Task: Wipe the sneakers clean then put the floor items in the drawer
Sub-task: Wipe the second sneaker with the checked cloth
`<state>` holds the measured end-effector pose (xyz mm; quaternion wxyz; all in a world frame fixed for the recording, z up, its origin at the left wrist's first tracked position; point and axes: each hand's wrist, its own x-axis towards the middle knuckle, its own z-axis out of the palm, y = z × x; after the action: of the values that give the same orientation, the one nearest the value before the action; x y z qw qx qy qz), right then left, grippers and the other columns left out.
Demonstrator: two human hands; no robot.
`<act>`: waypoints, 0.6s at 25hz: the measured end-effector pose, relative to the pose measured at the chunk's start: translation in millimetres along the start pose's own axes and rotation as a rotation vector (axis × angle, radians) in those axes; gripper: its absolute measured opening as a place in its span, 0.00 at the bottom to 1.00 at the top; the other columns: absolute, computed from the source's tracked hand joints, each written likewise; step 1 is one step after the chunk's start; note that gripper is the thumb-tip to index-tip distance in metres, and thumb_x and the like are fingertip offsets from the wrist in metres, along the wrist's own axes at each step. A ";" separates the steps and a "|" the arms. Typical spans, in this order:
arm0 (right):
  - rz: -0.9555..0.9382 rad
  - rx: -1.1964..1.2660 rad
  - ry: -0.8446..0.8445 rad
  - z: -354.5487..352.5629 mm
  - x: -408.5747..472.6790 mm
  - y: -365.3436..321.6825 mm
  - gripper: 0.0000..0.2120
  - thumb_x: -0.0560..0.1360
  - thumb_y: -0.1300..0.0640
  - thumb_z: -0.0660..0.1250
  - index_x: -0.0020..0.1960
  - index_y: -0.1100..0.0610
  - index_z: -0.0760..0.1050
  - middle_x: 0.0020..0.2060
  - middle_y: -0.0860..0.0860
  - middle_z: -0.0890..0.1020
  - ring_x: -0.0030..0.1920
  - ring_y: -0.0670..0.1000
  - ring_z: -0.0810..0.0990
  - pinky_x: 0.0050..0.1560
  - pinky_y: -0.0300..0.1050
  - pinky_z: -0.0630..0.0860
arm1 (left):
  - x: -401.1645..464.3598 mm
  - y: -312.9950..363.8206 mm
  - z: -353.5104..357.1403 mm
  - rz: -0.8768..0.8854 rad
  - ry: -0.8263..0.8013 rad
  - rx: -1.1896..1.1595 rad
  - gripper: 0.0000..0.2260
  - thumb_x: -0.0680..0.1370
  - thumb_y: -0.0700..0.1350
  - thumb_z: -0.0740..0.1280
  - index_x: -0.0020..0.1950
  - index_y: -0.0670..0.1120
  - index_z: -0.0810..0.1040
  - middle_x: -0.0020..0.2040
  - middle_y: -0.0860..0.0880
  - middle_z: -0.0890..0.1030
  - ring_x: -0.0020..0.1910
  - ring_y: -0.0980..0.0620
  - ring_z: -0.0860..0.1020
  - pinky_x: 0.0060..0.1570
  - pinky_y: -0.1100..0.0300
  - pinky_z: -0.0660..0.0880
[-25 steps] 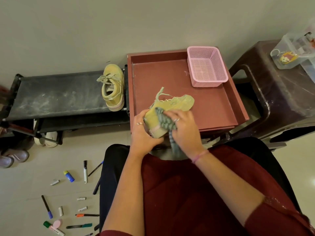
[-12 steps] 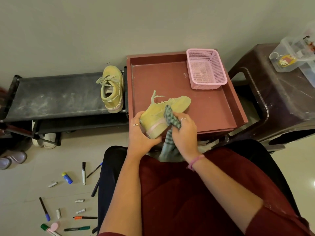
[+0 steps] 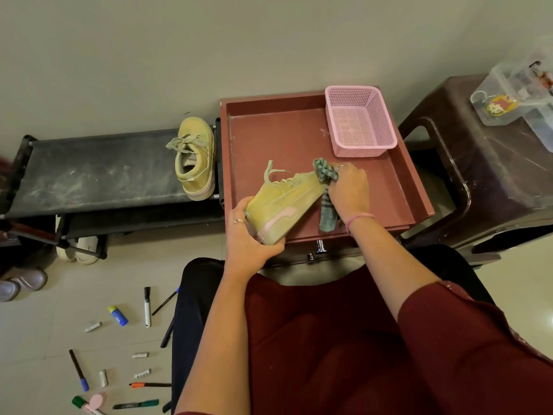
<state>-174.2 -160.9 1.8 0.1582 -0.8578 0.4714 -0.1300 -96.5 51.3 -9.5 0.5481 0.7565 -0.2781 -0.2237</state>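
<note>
Sneakers first: on your far left the loose pens (image 3: 147,307) and other small items lie on the floor beside your knee, not yet picked up. One sneaker (image 3: 196,158) sits on the black shoe rack (image 3: 89,172), hard against the drawer's side. Your left hand (image 3: 248,241) grips the heel of the other sneaker (image 3: 284,205), holding it tilted, sole toward you, over the near part of the open drawer (image 3: 284,136). Your right hand (image 3: 348,190) bunches the green cloth (image 3: 326,187) against the toe, with its tail hanging toward the drawer front. Your hands are apart, one at each end of the shoe. A pink basket (image 3: 359,121) stands in the drawer's far right corner. Watch your grip: you hold the shoe only by the heel, so a hard push at the toe could twist it loose. Dirt you rub off will likely fall into the drawer where the floor items must go. The hanging tail may also drag over the drawer.
</note>
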 end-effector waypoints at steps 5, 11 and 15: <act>0.022 0.118 -0.016 -0.2 -16.6 -17.3 0.13 0.74 0.68 0.59 0.52 0.58 0.80 0.50 0.54 0.81 0.50 0.57 0.75 0.44 0.42 0.71 | 3.2 -4.6 -4.3 0.015 -0.005 0.016 0.41 0.60 0.36 0.80 0.69 0.48 0.66 0.64 0.47 0.67 0.60 0.69 0.70 0.54 0.77 0.69; -0.249 0.279 -0.116 -13.0 -89.7 -34.2 0.26 0.69 0.73 0.61 0.62 0.55 0.77 0.57 0.50 0.80 0.52 0.53 0.72 0.52 0.29 0.60 | 1.5 -7.4 -4.2 0.024 -0.016 0.055 0.41 0.60 0.32 0.79 0.66 0.53 0.65 0.61 0.50 0.67 0.57 0.73 0.69 0.53 0.79 0.67; -0.255 0.015 -0.073 -7.7 -42.4 -17.6 0.19 0.76 0.67 0.61 0.65 0.57 0.74 0.58 0.52 0.77 0.56 0.55 0.70 0.55 0.42 0.71 | 1.0 -11.7 -4.5 0.050 -0.025 0.130 0.42 0.60 0.36 0.80 0.68 0.52 0.65 0.62 0.52 0.67 0.61 0.66 0.67 0.57 0.78 0.64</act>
<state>-185.7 -117.1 12.7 0.1638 -0.9137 0.3516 -0.1212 -90.8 56.7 -19.4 0.4998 0.7804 -0.3175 -0.2010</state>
